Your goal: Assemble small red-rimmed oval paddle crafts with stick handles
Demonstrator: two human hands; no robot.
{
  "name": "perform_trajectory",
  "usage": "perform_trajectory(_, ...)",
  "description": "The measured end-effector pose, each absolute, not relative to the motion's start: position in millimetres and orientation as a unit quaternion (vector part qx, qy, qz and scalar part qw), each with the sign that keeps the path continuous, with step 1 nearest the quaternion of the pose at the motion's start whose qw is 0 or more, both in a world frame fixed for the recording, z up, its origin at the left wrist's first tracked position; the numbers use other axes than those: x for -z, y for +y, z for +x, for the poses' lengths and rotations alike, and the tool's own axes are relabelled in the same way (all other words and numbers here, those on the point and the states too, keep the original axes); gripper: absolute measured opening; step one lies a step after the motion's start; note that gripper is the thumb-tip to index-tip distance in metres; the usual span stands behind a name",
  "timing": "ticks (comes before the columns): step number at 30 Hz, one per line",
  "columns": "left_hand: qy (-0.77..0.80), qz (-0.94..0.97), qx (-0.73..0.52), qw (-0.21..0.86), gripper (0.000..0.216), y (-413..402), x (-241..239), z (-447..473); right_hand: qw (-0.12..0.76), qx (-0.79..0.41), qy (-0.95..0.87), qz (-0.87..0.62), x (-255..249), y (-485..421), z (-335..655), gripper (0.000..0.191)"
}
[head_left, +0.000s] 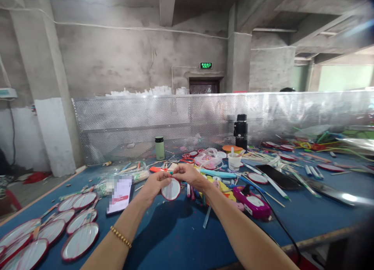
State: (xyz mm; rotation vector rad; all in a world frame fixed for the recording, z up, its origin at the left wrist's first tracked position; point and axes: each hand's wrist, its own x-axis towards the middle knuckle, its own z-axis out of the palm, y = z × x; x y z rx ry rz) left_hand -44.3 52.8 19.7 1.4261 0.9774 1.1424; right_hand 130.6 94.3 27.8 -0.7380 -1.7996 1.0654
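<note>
Both my hands are raised over the blue table (175,239) and meet at a small round white disc with a red rim (171,189). My left hand (154,184) pinches its upper left edge. My right hand (189,175) has its fingers closed at the top edge, right next to the left fingertips. A bead bracelet (120,236) sits on my left forearm. A purple and white device (253,205) with a black cable lies just to the right of my right forearm.
Several finished red-rimmed discs (58,231) lie at the near left. A phone (120,194), coloured sticks, a white cup (234,161), a green bottle (159,147) and a black flask (241,131) crowd the table. A perforated metal screen (204,114) stands behind.
</note>
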Motion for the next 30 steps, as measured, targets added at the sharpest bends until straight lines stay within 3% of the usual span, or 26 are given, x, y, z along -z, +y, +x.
perform_trajectory(6, 0.407, 0.592, -0.476, 0.507, 0.046, 52.5, -21.4, -45.6, 0.434, -0.439, -0.734, -0.284, -29.0, 95.6, 131.7, 0.021)
perform_trajectory(18, 0.384, 0.613, -0.524, 0.450, 0.026, 54.7, -23.0, -44.5, 0.415, -0.240, -0.817, -0.321, -34.0, 92.7, 129.6, 0.015)
perform_trajectory(30, 0.444, 0.662, -0.529, 0.292, 0.018, 62.1, -18.6, -40.7, 0.413, -0.260, -0.810, -0.325, -31.4, 92.3, 124.6, 0.013)
